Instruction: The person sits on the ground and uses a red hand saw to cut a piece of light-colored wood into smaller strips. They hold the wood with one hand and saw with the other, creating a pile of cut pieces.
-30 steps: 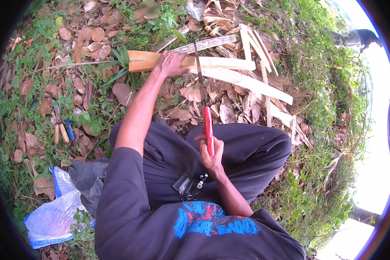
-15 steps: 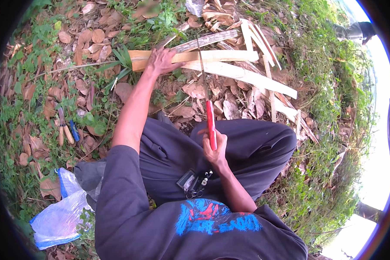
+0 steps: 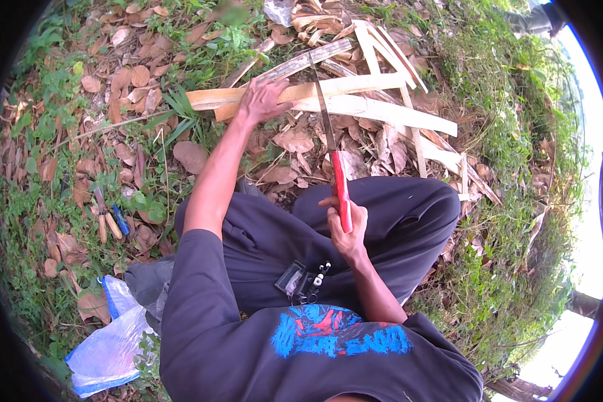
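My left hand (image 3: 264, 100) is closed over a long pale wooden strip (image 3: 372, 83), pressing it from above near its left part. A second pale wooden strip (image 3: 388, 110) fans out beneath it to the right. In my right hand (image 3: 350, 228) is the red handle (image 3: 342, 191) of a long, narrow, dark blade (image 3: 324, 110); saw or machete, I cannot tell which. The blade points away from me and crosses the upper strip just right of my left hand. Its tip reaches a weathered grey strip (image 3: 301, 65) farther out.
More wooden strips (image 3: 375, 50) lie in a loose pile ahead and to the right, over dry leaves. At left are two wooden-handled tools (image 3: 106, 224) and a blue-handled item (image 3: 120, 219). A clear plastic bag with blue edges (image 3: 110, 348) rests at lower left. My crossed legs (image 3: 395, 208) sit close below.
The held strip has turned, its right end swinging outward. Two strip ends now show apart left of my left hand. The blade leans more, its handle shifted right; the whole view has shifted slightly.
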`<move>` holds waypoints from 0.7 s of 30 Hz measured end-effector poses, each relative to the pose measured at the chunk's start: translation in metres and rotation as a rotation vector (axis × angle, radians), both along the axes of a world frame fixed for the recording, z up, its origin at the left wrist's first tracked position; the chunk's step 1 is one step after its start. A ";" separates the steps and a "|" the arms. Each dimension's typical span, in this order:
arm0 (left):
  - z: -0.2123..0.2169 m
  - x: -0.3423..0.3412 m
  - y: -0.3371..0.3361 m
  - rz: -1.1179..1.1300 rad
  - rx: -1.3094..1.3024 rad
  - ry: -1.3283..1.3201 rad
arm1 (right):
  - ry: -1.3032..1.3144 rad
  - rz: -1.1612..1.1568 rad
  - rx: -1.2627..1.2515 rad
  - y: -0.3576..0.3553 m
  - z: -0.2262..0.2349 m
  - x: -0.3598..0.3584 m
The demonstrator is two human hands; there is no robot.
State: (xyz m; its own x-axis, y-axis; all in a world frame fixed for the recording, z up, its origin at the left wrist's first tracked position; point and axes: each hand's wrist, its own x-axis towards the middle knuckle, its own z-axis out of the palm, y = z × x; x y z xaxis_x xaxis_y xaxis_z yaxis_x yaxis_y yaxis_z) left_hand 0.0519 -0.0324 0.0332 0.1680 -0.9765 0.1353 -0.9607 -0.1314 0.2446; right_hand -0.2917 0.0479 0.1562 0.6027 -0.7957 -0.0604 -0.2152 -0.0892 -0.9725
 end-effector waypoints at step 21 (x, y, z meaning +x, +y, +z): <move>0.017 -0.001 -0.022 0.076 0.134 -0.025 | 0.026 0.044 0.100 -0.023 0.001 -0.039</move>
State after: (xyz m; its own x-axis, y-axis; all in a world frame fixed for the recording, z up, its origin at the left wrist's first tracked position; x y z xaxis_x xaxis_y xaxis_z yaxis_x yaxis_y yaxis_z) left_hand 0.0505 -0.0545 0.0505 0.2401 -0.9707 0.0097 -0.9524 -0.2336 0.1959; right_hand -0.3306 0.0244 0.1570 0.6342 -0.7577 -0.1539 -0.2385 -0.0024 -0.9711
